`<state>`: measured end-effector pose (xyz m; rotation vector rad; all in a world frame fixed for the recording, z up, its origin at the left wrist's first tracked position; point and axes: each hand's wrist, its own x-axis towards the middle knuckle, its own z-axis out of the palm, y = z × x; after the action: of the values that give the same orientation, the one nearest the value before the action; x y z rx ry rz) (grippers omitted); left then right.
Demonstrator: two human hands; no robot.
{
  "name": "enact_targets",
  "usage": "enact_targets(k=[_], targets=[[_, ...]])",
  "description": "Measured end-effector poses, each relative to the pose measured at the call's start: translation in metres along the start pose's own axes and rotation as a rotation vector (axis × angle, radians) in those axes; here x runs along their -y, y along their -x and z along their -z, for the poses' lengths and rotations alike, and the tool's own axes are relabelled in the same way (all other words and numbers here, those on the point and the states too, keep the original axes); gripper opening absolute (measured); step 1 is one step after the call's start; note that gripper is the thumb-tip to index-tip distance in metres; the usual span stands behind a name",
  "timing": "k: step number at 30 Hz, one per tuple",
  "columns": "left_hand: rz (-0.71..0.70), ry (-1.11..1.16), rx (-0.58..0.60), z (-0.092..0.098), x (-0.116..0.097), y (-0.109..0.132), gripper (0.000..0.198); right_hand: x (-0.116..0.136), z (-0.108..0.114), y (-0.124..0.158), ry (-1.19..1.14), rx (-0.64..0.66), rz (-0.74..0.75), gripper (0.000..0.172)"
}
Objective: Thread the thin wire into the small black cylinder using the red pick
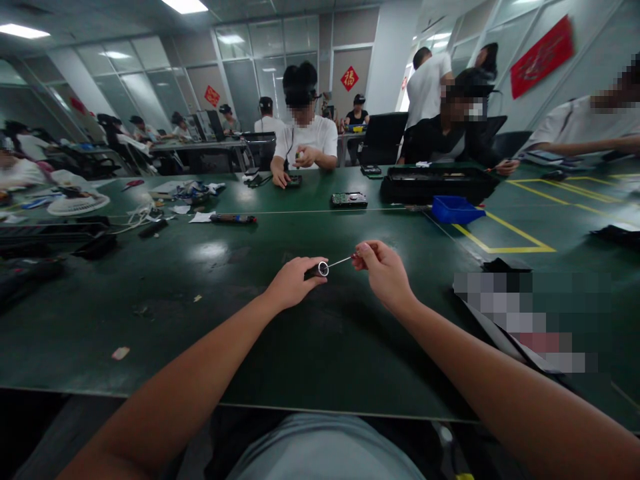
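My left hand (293,282) is closed around a small dark cylinder with a silver ring end (323,269), held just above the green table (240,347). My right hand (383,270) pinches the far end of a thin metal rod (340,261) whose tip meets the cylinder's ring end. Both hands hover over the middle of the table, close together, forearms reaching in from the bottom of the view.
A blue bin (454,209) and a long black tray (433,184) lie at the right rear. A circuit board (349,199) and a screwdriver (233,218) lie beyond my hands. Clutter fills the left side. Several people sit across the table. Yellow tape lines (505,250) mark the right.
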<state>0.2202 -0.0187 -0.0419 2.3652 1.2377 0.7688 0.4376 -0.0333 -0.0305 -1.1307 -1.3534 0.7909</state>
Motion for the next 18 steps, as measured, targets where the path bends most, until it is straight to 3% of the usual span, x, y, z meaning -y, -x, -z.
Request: enact_targets(k=[14,18], targets=[[-0.006,0.005,0.013,0.0009,-0.0006,0.0001,0.041,-0.0025,-0.0015,-0.0007,-0.057,0.021,-0.041,0.026],[-0.008,0.011,0.008,0.0002,0.0015,-0.0006,0.041,0.0044,0.0007,0.0013,0.065,0.011,-0.029,0.033]])
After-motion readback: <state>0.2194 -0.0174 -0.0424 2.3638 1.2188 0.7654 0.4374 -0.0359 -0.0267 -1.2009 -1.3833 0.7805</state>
